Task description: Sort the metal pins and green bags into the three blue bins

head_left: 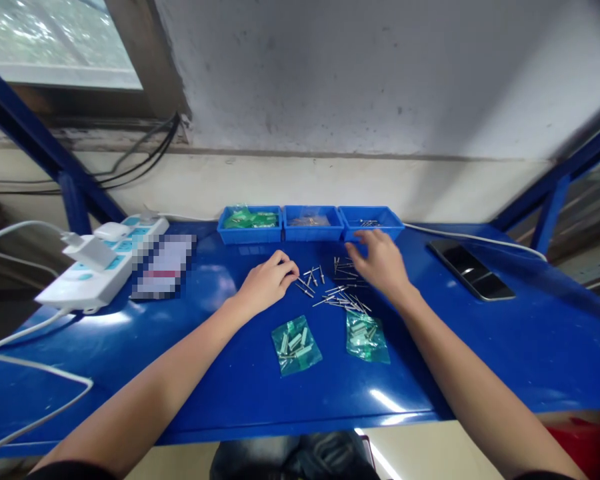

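Observation:
My left hand (269, 281) rests low over the table, its fingers curled and pinched together. Its fingertips are at the edge of some loose metal blind rivets (307, 288); whether one is between them is hidden. My right hand (380, 261) hovers just in front of the right blue bin (373, 233), thumb and fingers apart, nothing visible in them. Between the hands lies a larger pile of rivets (347, 299). Closer to me are two small clear green bags, the left bag (296, 345) and the right bag (367, 337), both with pale cylindrical pieces inside.
The left bin (250, 235) holds green bags, and the middle bin (313, 233) holds small parts. A white power strip (100, 267) with cords and a pixelated flat item (165, 267) are at left. A black phone (473, 270) lies at right. Blue frame posts flank the table.

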Available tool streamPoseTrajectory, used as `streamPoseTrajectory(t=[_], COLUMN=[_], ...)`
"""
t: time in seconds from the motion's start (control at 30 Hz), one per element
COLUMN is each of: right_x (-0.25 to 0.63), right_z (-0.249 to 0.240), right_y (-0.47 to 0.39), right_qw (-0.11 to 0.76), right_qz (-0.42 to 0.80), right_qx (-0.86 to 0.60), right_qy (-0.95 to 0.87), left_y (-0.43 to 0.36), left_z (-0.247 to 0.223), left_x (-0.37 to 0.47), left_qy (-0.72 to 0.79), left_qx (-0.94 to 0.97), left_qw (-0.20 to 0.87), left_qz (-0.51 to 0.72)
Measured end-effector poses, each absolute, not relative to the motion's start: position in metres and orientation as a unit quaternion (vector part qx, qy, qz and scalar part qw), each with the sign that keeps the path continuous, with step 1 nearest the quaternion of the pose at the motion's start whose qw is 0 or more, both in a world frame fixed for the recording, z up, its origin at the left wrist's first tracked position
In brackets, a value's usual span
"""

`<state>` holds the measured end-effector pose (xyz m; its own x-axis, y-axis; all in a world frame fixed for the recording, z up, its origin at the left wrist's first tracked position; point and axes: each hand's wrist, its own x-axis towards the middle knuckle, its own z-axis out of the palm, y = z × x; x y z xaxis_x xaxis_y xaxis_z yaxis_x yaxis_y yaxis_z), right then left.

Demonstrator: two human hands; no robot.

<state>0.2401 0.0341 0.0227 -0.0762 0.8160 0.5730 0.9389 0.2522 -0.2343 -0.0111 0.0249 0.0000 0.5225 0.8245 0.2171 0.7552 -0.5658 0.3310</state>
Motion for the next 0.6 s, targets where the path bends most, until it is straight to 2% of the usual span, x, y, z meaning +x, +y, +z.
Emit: streamPoseTrajectory(t=[0.17, 0.43, 0.6], right_x=[0.199, 0.194, 0.194], right_z=[0.012, 0.01, 0.012], right_y=[0.012, 0.009, 0.007], right_qw=[0.263, 0.252, 0.247], right_qz=[0.016, 0.028, 0.038], right_qx=[-0.464, -0.43, -0.42], right_qy=[-0.846, -0.866, -0.873], left_y=[0.021, 0.019, 0.014], left_z=[0.005, 0.008, 0.017], left_x=[-0.011, -0.012, -0.018], left_qy=[0.447, 0.432, 0.354], left_qx=[0.872, 0.882, 0.913], left_qw=[0.096, 0.104, 0.151], left_qz=[0.175, 0.154, 0.138])
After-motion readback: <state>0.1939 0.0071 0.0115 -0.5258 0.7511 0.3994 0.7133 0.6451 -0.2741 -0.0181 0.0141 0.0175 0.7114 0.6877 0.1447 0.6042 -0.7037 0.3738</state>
